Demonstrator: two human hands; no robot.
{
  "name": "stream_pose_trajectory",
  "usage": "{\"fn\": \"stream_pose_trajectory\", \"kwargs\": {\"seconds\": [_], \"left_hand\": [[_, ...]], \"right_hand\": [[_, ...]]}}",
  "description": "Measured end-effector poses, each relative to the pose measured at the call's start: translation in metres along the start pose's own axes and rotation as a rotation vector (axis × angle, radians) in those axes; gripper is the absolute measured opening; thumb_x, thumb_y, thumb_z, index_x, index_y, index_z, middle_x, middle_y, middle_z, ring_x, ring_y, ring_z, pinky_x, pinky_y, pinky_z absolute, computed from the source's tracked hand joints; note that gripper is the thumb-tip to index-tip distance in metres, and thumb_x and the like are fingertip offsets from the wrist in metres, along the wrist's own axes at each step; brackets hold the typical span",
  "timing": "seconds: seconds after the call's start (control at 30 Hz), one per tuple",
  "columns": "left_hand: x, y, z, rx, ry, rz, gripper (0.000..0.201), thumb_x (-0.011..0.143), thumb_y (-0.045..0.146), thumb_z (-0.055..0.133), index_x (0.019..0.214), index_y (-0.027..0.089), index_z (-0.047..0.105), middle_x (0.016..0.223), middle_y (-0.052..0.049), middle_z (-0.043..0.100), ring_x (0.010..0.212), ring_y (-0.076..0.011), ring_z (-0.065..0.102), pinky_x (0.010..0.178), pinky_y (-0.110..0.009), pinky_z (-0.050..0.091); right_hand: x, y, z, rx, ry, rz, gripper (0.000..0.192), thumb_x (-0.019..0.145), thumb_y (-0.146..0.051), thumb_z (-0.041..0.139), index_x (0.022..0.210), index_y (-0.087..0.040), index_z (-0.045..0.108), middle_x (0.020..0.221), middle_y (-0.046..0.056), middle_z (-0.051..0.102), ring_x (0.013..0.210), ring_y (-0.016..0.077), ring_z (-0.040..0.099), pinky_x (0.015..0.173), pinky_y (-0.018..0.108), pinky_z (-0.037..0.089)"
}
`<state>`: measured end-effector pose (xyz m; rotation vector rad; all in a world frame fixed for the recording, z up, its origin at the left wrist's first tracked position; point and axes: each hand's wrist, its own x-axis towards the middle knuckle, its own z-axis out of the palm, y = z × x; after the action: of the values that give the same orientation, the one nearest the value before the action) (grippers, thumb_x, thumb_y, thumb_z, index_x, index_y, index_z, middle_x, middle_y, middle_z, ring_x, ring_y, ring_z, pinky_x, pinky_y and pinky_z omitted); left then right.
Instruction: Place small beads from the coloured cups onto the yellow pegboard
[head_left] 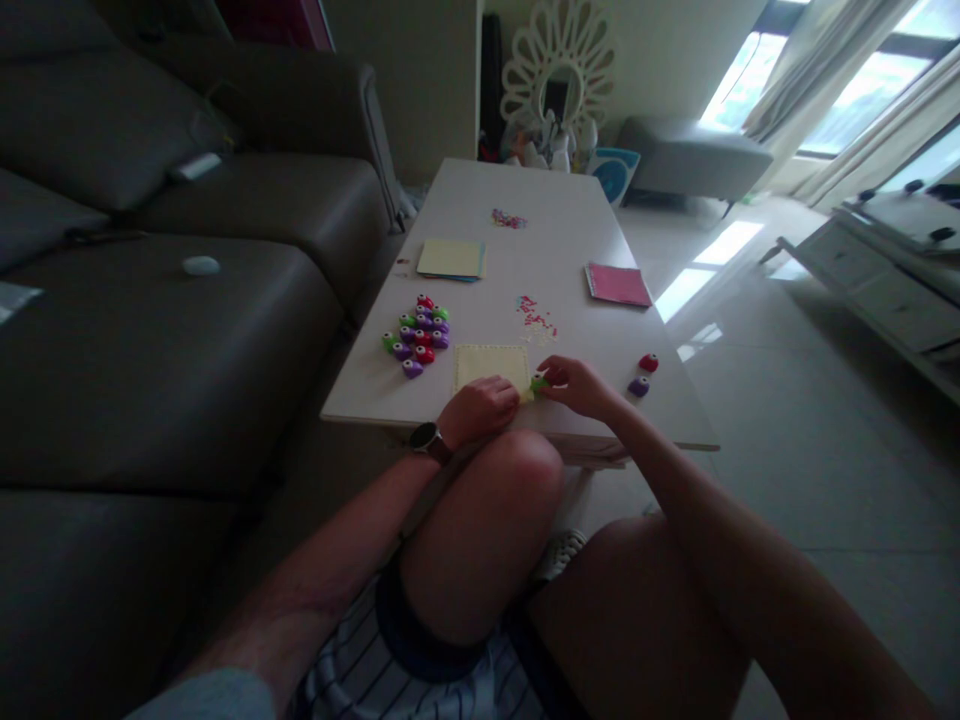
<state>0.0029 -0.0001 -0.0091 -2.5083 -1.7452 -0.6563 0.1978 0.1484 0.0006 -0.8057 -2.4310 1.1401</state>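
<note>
A pale yellow sheet of paper [491, 364] with a row of small marks along its edges lies at the table's near edge. My left hand [480, 408], wearing a watch, is closed at the sheet's lower edge and holds it. In the fingers of my right hand [576, 386] is a green craft punch [538, 382], at the sheet's lower right corner. Whether the corner sits inside the punch is too small to tell. To the left stands a cluster of purple, red and green craft punches [422, 338]. A red punch [649, 362] and a purple punch [639, 386] stand on the right.
On the white table [540, 190] lie a stack of yellow and blue paper [451, 258], pink-red paper [619, 284], scattered paper bits [535, 316] and a far heap of colourful bits [508, 218]. A grey sofa [247, 260] runs along the left. My knees are below the near edge.
</note>
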Motion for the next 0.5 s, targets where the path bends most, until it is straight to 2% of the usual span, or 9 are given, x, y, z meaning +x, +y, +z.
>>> {"fn": "stream_pose_trajectory", "kwargs": {"seconds": [0.1,0.27,0.37,0.5], "left_hand": [[0.0000,0.0003,-0.0010,-0.024,-0.002,0.004,0.015,0.097,0.024,0.051,0.089,0.017,0.063,0.091,-0.007,0.065,0.087,-0.0191,0.057,0.080,-0.033,0.046],[0.0000,-0.0004,-0.0018,-0.076,-0.008,0.023,0.013,0.095,0.024,0.055,0.094,0.017,0.066,0.094,-0.008,0.066,0.093,-0.0202,0.059,0.084,-0.034,0.049],[0.0001,-0.0006,-0.0015,-0.067,-0.006,0.023,0.012,0.095,0.026,0.057,0.095,0.017,0.066,0.093,-0.008,0.066,0.094,-0.0211,0.059,0.086,-0.035,0.048],[-0.0001,0.0003,-0.0009,-0.046,0.010,0.006,0.012,0.095,0.027,0.057,0.092,0.018,0.065,0.093,-0.007,0.066,0.093,-0.0217,0.059,0.086,-0.036,0.048]], "right_hand": [[-0.0020,-0.0008,-0.0023,-0.007,-0.019,-0.006,0.025,0.077,-0.029,0.071,0.100,-0.022,0.066,0.083,0.003,0.071,0.075,0.0163,0.066,0.073,0.030,0.053],[-0.0041,-0.0026,-0.0055,0.010,-0.067,0.009,0.024,0.074,-0.023,0.072,0.098,-0.022,0.068,0.087,0.003,0.071,0.077,0.0167,0.066,0.073,0.031,0.054],[-0.0040,-0.0052,-0.0075,0.064,-0.089,0.030,0.022,0.073,-0.029,0.074,0.093,-0.021,0.069,0.088,0.004,0.071,0.080,0.0176,0.066,0.073,0.030,0.054],[-0.0031,-0.0063,-0.0094,0.026,-0.092,0.067,0.022,0.083,-0.041,0.067,0.090,-0.021,0.072,0.085,0.005,0.073,0.075,0.0170,0.063,0.068,0.030,0.051]]}}
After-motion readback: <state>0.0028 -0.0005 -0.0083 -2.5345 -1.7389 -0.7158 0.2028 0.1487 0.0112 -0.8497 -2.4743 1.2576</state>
